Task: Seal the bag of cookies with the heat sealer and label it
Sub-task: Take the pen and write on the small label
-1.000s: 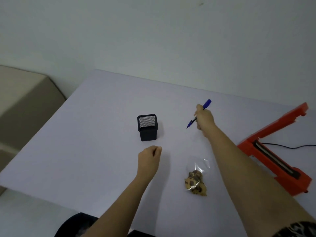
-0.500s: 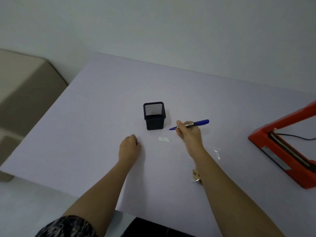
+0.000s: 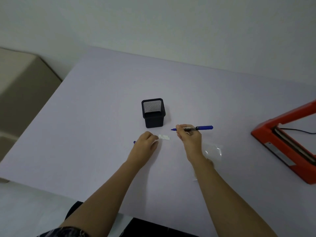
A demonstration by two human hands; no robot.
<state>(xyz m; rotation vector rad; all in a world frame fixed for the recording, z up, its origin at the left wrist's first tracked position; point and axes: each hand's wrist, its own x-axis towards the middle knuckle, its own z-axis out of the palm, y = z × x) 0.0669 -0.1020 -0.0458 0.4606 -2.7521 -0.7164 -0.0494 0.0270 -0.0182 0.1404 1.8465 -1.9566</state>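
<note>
A black mesh pen cup (image 3: 153, 113) stands upright on the pale table (image 3: 95, 127), a beige box (image 3: 20, 93) beside it

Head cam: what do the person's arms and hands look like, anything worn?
Two bare hands, left hand and right hand, with no gloves; no rings or watch can be made out. Both forearms are uncovered down to the bottom of the frame. On the left arm, a dark patterned sleeve edge shows near the elbow. No sleeve on the right arm within the frame.
</note>
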